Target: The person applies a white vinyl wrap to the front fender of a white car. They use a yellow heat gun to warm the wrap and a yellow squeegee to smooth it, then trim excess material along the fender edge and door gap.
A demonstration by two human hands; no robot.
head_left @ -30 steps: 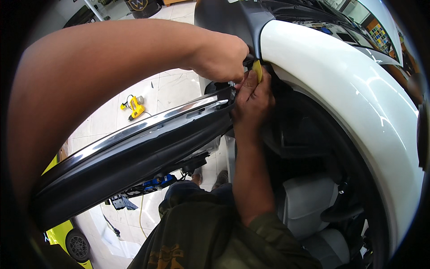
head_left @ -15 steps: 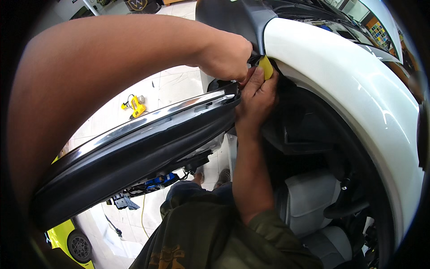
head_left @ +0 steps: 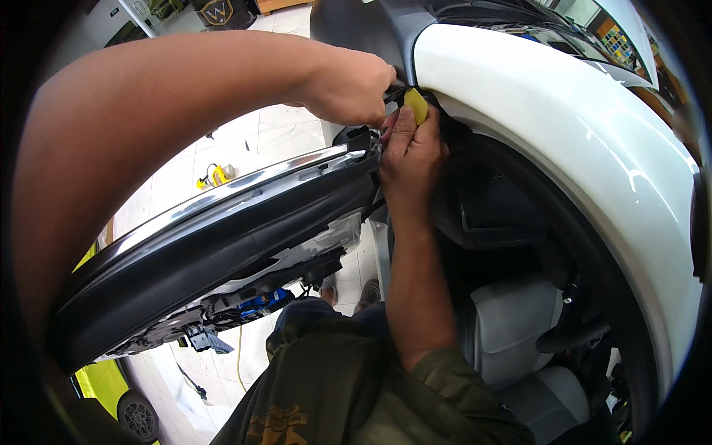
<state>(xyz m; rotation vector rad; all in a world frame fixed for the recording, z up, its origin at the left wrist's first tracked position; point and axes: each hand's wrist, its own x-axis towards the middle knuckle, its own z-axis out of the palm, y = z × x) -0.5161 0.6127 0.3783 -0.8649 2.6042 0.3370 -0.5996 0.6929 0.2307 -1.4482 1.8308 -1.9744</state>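
Observation:
My right hand (head_left: 412,159) pinches a flat yellow squeegee (head_left: 417,106) at the narrow gap beside a white car's curved body frame (head_left: 549,81). Its edge lies by the lower corner of a dark grey body panel (head_left: 363,33). My left arm reaches over the open car door (head_left: 222,245). At that same corner, my left hand (head_left: 348,85) is closed with its fingers curled in, close beside the right fingers. What the left fingers grip, if anything, is hidden. The door's front end sits just below both hands.
Bare parts and blue wiring (head_left: 263,302) show on the door's inner side. A grey seat (head_left: 519,319) stands inside the car at right. On the tiled floor beyond the door lies a yellow power tool (head_left: 216,175). A lime-yellow car (head_left: 104,389) is at lower left.
The view has shifted, so the car and both hands sit slightly further left, and more of the door's inner side shows. The right hand still holds the squeegee at the same corner.

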